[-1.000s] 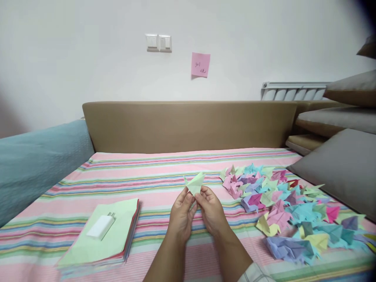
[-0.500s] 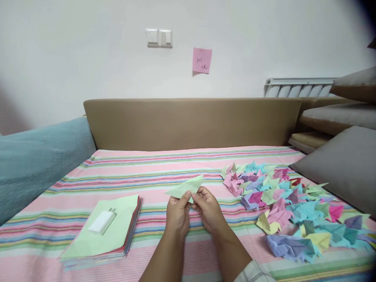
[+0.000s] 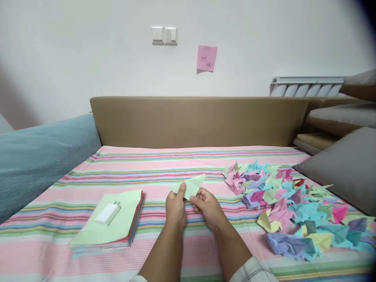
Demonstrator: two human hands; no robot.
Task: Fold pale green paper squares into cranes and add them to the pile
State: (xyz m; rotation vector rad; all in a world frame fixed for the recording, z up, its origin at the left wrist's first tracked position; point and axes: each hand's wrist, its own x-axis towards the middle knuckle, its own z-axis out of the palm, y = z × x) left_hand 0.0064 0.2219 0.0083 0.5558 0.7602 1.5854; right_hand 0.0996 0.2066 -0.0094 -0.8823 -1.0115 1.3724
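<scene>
A pale green piece of folded paper [image 3: 192, 185] is held in front of me, above the striped cloth. My left hand [image 3: 176, 206] grips its left part, thumb laid on top and fingers underneath. At its lower right corner, my right hand [image 3: 206, 206] pinches the paper between thumb and fingers. Both hands are closed on the same sheet. The fingertips beneath the paper are hidden.
Left of my hands lies a stack of coloured paper [image 3: 117, 231] with a white charger [image 3: 108, 213] on top. Many folded paper figures [image 3: 282, 211] spread across the right side of the striped cloth [image 3: 158, 164]. Grey cushions [image 3: 343, 156] stand at the right, before a brown backrest [image 3: 199, 121].
My left thumb has moved up and left on the paper, away from my right thumb. The hands are slightly farther apart. The whole view has shifted a little.
</scene>
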